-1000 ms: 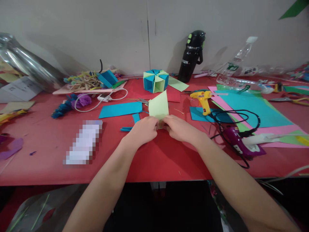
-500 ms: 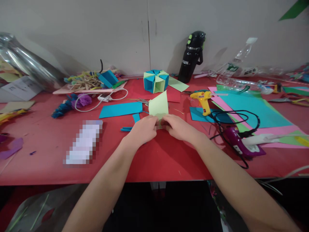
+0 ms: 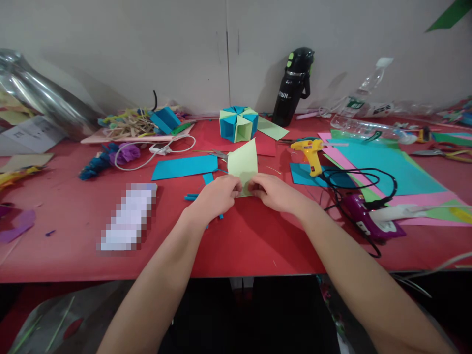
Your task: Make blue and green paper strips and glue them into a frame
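Note:
A pale green sheet of paper (image 3: 243,161) rises in a curve between my hands, its lower edge near the red table top. My left hand (image 3: 221,192) pinches its lower left side with bent fingers. At the lower right side, my right hand (image 3: 271,189) has its fingers curled closed on the paper. The fingertips of both hands are partly hidden. Blue paper strips (image 3: 192,196) lie beside and under my left hand. Behind the sheet sit scissors (image 3: 218,154), partly covered, and a blue paper rectangle (image 3: 185,168) lies to their left.
A blue and green folded paper ring (image 3: 238,124) stands at the back. To the right are a yellow glue gun (image 3: 311,155), a purple glue gun (image 3: 368,221) with black cord, and stacked coloured sheets (image 3: 398,167). A black bottle (image 3: 291,91) leans on the wall. A phone (image 3: 129,216) lies left.
My hands have moved slightly apart along the lower edge of the green paper, baring more of it between them. More of the blue strips shows by my left hand.

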Available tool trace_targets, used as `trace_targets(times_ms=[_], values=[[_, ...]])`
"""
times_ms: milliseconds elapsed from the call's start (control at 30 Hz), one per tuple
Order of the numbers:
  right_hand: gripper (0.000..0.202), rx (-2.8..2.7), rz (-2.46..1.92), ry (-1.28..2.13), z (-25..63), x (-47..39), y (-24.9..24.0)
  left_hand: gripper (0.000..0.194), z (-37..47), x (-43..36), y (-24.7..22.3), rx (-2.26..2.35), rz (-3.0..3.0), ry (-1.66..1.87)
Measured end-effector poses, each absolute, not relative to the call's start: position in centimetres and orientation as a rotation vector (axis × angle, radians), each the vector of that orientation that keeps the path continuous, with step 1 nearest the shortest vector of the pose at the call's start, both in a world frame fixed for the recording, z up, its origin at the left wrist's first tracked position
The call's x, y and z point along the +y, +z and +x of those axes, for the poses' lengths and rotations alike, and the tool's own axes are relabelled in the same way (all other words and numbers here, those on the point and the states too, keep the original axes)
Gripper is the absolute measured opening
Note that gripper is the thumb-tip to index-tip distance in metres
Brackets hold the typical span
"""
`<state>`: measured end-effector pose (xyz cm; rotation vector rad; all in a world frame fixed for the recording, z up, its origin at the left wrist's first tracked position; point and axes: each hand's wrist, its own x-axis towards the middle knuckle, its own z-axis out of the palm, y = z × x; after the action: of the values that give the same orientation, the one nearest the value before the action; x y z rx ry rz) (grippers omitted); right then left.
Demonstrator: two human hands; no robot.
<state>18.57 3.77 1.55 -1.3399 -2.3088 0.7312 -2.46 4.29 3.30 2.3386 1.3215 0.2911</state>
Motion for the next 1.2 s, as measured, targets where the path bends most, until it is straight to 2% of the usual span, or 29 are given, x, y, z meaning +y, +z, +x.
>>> trace_targets(times_ms=[133, 367, 467, 567, 700, 933, 1200], values=[[0.023, -2.307, -1.364, 0.729, 18.89, 3.76, 1.79, 0.017, -2.65, 4.44, 3.27, 1.319, 2.338, 0.282], [0.028, -2.336, -1.277, 0.745, 18.74, 3.33, 2.27, 0.030, -2.74, 4.15, 3.68, 1.140, 2.482, 0.237], [0.028, -2.353, -1.258, 0.725, 18.62, 3.21, 2.37, 0.026, -2.69, 4.05, 3.85, 1.153, 2.491, 0.239], [0.018, -2.351, -1.264, 0.707, 18.55, 3.18, 2.48, 0.018, -2.70, 4.20, 3.81, 1.157, 2.478, 0.236], [0.004, -2.327, -1.259, 0.750, 18.52, 3.39, 2.36, 0.023, -2.70, 4.59, 3.53, 1.123, 2.484, 0.236], [0.013, -2.364, -1.206, 0.708, 18.46, 3.92, 1.66, 0.028, -2.51, 4.49, 3.40, 1.114, 2.557, 0.240], [0.010, -2.409, -1.291, 0.723, 18.08, 3.57, 1.62, 0.019, -2.52, 4.35, 3.64, 1.115, 2.501, 0.264]])
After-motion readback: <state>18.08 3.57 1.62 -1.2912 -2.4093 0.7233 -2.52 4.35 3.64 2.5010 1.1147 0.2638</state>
